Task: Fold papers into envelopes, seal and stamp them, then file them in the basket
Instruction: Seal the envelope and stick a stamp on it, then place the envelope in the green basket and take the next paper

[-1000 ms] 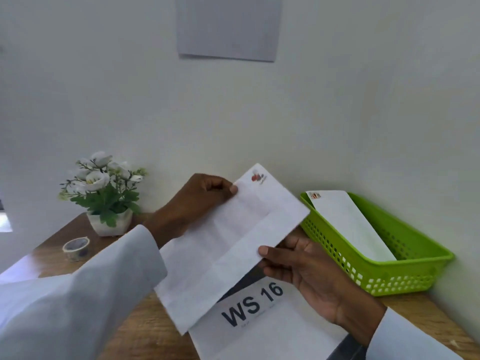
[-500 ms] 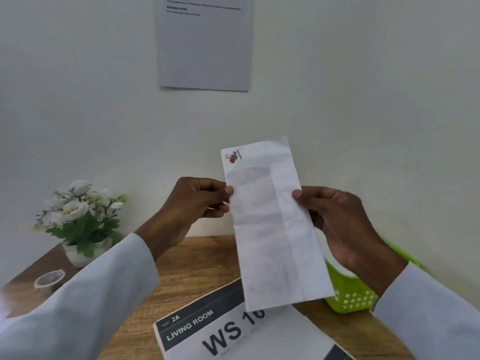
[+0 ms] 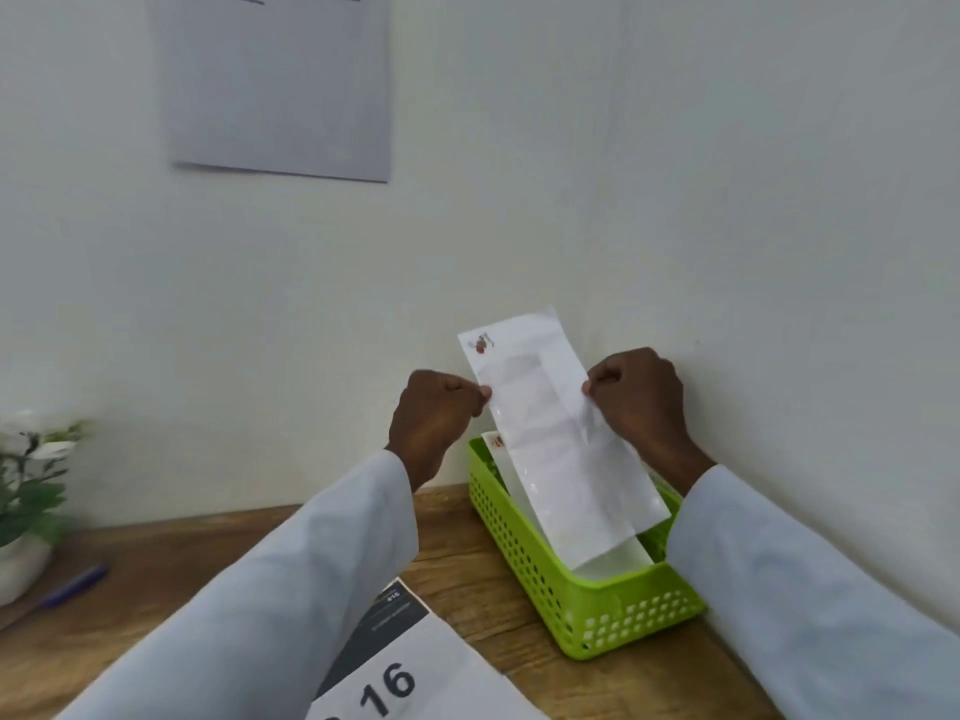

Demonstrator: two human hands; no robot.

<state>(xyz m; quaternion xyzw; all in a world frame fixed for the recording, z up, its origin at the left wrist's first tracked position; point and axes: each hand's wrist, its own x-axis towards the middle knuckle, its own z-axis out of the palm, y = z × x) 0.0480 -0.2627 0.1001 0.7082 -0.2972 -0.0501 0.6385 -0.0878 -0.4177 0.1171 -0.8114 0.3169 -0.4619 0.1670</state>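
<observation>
Single head view, forward-down, near the desk (image 3: 483,605).

Both hands (image 3: 436,423) (image 3: 641,402) pinch envelope (image 3: 556,439) over basket (image 3: 524,537).

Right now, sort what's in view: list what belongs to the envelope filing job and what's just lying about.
Part of the job:
- held envelope, pinched by the left hand and right hand over the basket
- green basket
- envelope already in the basket

Just lying about:
- flower pot
- blue pen
- printed "16" sheet
- paper on the wall
</observation>
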